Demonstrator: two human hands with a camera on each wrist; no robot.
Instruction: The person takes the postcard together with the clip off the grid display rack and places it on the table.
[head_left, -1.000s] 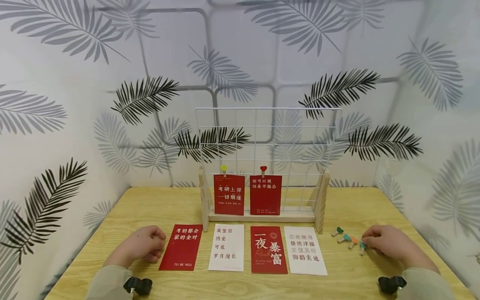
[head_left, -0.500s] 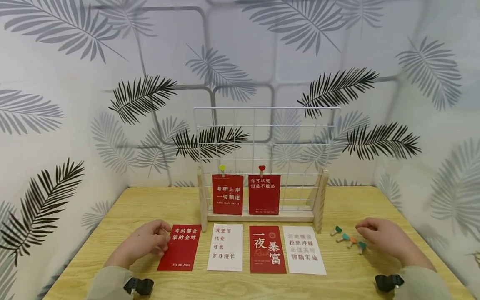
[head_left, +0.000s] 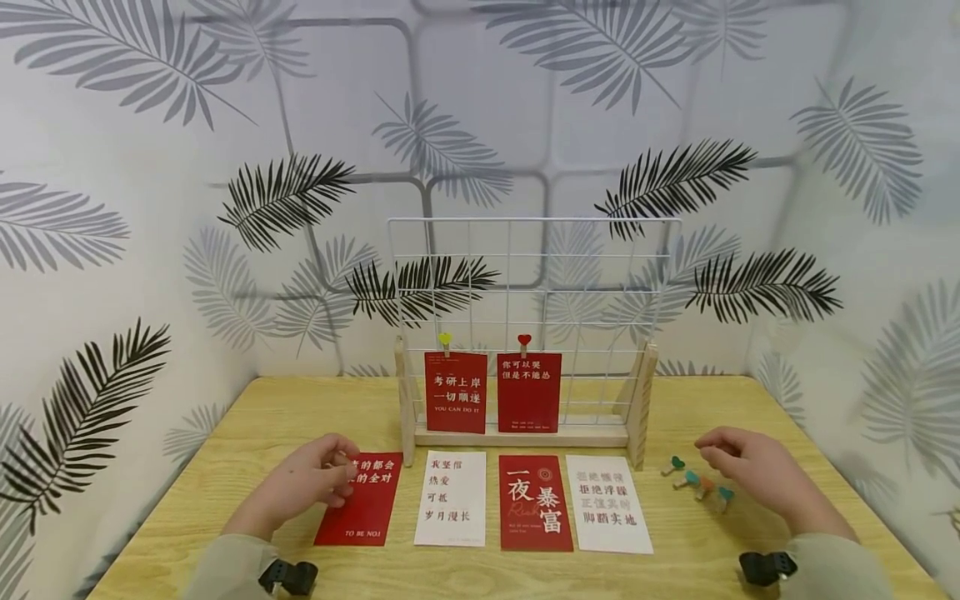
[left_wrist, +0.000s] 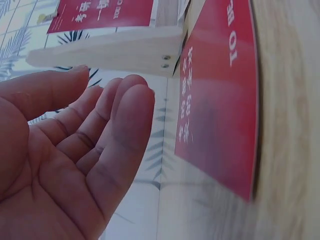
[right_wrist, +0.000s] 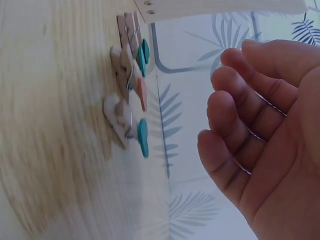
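Seemingly about to take the red card (head_left: 369,507) front-left of the grid rack (head_left: 592,437), with left hand (head_left: 306,481) and right hand (head_left: 763,477) empty, loosely curved, likely needing a pinch next.

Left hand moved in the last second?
Yes: in the head view, the left hand moved right, toward the rack, now overlapping the leftmost red card.

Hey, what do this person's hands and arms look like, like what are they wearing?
The left hand and right hand are bare, with no gloves or rings visible. The left sleeve and right sleeve are plain, pale beige-grey. There's a small black left wrist device and a similar right wrist device.
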